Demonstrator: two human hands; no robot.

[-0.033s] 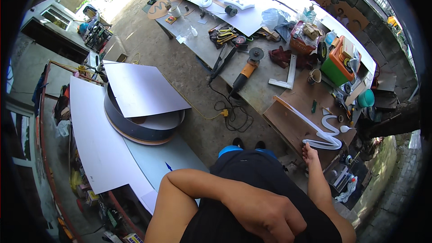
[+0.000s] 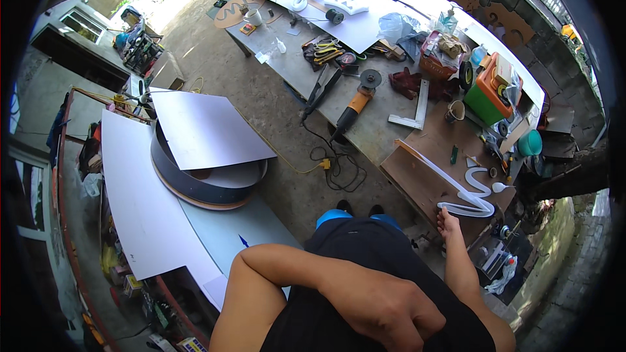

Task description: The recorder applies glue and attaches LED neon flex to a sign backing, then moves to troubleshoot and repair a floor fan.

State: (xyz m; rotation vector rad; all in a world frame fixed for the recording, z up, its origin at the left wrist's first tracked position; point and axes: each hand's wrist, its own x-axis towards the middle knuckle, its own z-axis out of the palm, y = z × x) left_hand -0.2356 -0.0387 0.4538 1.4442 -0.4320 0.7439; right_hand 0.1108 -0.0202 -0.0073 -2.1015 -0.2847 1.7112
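My right hand (image 2: pixel 448 223) reaches out to the near edge of the brown board (image 2: pixel 417 181). Its fingers are closed on the end of a white bent strip shaped like a curvy letter (image 2: pixel 471 210), which lies on that board. Closer to me, my left hand (image 2: pixel 404 316) is held before my dark shirt with its fingers curled in. Whatever it may hold is hidden. Beside the white shape are a small white bulb-shaped thing (image 2: pixel 499 187) and a dark green tool handle (image 2: pixel 454 154).
Farther along the bench lie an orange angle grinder (image 2: pixel 355 105), a metal square (image 2: pixel 420 112), a paper cup (image 2: pixel 455 112) and an orange-green box (image 2: pixel 490 99). A cable (image 2: pixel 338 168) hangs to the floor. On my left, a white sheet (image 2: pixel 205 129) covers a round dark-sided form (image 2: pixel 195 186).
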